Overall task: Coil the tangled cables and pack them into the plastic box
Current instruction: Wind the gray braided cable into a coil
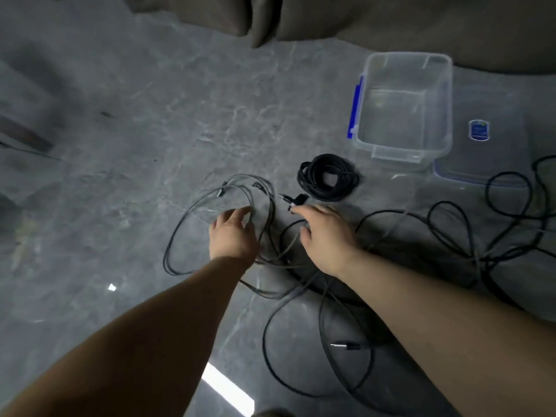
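Both hands, left [233, 233] and right [326, 236], I see spread open over loose grey looped cable [192, 212], perhaps touching it.

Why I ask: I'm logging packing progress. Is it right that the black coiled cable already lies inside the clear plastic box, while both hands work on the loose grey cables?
Not quite. The head view shows the black coiled cable on the floor in front of the clear plastic box, which holds nothing. The left hand and right hand are indeed at the loose grey cables.
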The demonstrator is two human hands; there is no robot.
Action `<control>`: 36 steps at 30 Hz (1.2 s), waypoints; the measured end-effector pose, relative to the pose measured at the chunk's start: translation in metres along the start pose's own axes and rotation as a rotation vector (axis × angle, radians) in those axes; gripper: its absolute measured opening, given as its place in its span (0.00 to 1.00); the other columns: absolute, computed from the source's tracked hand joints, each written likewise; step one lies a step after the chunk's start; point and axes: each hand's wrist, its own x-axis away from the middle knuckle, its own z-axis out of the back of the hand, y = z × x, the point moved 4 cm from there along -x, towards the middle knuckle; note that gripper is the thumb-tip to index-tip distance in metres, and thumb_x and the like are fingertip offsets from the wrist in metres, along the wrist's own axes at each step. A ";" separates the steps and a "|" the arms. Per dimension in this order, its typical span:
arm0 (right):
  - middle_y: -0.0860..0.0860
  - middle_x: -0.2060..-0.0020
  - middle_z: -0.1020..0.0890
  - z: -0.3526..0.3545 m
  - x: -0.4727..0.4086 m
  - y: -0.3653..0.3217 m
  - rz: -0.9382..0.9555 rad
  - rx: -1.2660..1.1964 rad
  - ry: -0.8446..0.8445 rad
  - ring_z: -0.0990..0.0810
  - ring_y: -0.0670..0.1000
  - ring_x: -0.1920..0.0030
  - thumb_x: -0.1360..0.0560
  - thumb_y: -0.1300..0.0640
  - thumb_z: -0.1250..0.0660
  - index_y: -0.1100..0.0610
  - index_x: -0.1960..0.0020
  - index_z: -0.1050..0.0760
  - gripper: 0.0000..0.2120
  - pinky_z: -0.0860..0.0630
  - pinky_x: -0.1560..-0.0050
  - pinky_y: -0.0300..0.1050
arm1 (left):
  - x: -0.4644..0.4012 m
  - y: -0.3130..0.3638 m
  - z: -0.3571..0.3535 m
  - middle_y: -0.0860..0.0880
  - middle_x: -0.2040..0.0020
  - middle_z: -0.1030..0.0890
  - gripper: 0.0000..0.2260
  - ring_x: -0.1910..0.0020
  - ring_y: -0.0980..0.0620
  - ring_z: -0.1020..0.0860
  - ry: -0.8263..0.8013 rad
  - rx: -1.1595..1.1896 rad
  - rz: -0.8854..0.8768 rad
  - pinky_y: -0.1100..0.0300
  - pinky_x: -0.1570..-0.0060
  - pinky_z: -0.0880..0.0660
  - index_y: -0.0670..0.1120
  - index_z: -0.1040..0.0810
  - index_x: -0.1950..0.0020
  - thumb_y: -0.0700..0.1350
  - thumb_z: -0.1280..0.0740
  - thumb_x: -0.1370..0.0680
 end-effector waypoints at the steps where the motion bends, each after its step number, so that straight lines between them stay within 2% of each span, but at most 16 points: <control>1: 0.52 0.35 0.26 -0.005 -0.007 -0.003 -0.011 -0.019 0.008 0.29 0.55 0.36 0.21 0.60 0.41 0.52 0.31 0.30 0.19 0.31 0.37 0.46 | -0.005 -0.004 -0.001 0.45 0.28 0.31 0.19 0.30 0.42 0.35 -0.015 0.016 0.010 0.55 0.31 0.42 0.51 0.30 0.28 0.46 0.40 0.20; 4: 0.54 0.38 0.23 -0.016 -0.032 -0.011 -0.049 -0.080 0.066 0.25 0.57 0.39 0.22 0.62 0.40 0.54 0.34 0.26 0.17 0.28 0.39 0.48 | -0.017 -0.009 -0.003 0.46 0.26 0.34 0.21 0.29 0.42 0.37 -0.038 0.060 -0.001 0.55 0.30 0.43 0.51 0.33 0.26 0.45 0.40 0.20; 7: 0.56 0.35 0.25 -0.026 -0.062 -0.019 -0.060 -0.077 0.060 0.26 0.56 0.37 0.22 0.63 0.42 0.57 0.33 0.27 0.18 0.33 0.36 0.44 | -0.029 -0.016 -0.005 0.46 0.25 0.34 0.23 0.27 0.44 0.38 -0.041 0.062 -0.054 0.58 0.30 0.46 0.50 0.36 0.24 0.45 0.39 0.20; 11: 0.53 0.23 0.44 -0.054 -0.094 -0.026 -0.084 -0.046 -0.126 0.41 0.53 0.25 0.21 0.64 0.43 0.56 0.27 0.35 0.23 0.44 0.28 0.40 | -0.043 -0.030 -0.010 0.48 0.25 0.34 0.23 0.26 0.45 0.39 -0.047 0.070 -0.075 0.59 0.29 0.48 0.53 0.38 0.23 0.46 0.41 0.19; 14: 0.51 0.22 0.50 -0.073 -0.106 -0.027 -0.130 0.004 -0.241 0.45 0.54 0.23 0.21 0.62 0.42 0.53 0.25 0.38 0.25 0.43 0.26 0.44 | -0.047 -0.035 -0.012 0.48 0.25 0.34 0.24 0.26 0.45 0.39 -0.054 0.103 -0.079 0.59 0.29 0.48 0.55 0.39 0.23 0.45 0.41 0.19; 17: 0.50 0.22 0.47 -0.074 -0.107 -0.029 -0.134 0.016 -0.244 0.43 0.52 0.24 0.20 0.61 0.42 0.54 0.24 0.39 0.25 0.45 0.26 0.40 | -0.045 -0.034 -0.010 0.49 0.25 0.34 0.24 0.26 0.45 0.39 -0.046 0.130 -0.108 0.60 0.28 0.48 0.55 0.40 0.23 0.47 0.40 0.19; 22: 0.48 0.24 0.39 -0.046 -0.093 -0.035 -0.010 0.017 -0.064 0.41 0.53 0.25 0.19 0.60 0.44 0.54 0.26 0.35 0.22 0.47 0.26 0.41 | -0.039 -0.016 0.006 0.50 0.24 0.36 0.27 0.25 0.47 0.40 0.018 0.135 -0.208 0.59 0.27 0.48 0.54 0.42 0.22 0.47 0.37 0.20; 27: 0.49 0.28 0.32 0.005 -0.060 -0.049 0.111 -0.017 0.031 0.34 0.51 0.29 0.19 0.61 0.44 0.56 0.30 0.28 0.18 0.40 0.28 0.40 | -0.022 0.026 0.036 0.49 0.28 0.35 0.29 0.30 0.45 0.38 0.051 0.097 -0.278 0.55 0.30 0.40 0.58 0.46 0.22 0.48 0.37 0.20; 30: 0.50 0.30 0.29 0.044 -0.032 -0.060 0.145 -0.043 0.069 0.30 0.51 0.32 0.19 0.62 0.43 0.58 0.33 0.26 0.17 0.38 0.31 0.37 | -0.006 0.061 0.069 0.46 0.34 0.31 0.27 0.36 0.45 0.34 0.109 0.093 -0.339 0.53 0.34 0.36 0.58 0.42 0.23 0.49 0.37 0.20; 36: 0.50 0.32 0.27 0.133 0.043 -0.084 0.160 -0.063 0.178 0.28 0.51 0.34 0.20 0.64 0.42 0.58 0.34 0.24 0.17 0.42 0.36 0.29 | 0.055 0.124 0.137 0.45 0.44 0.24 0.17 0.41 0.44 0.30 0.185 0.107 -0.448 0.54 0.41 0.32 0.55 0.28 0.30 0.53 0.38 0.20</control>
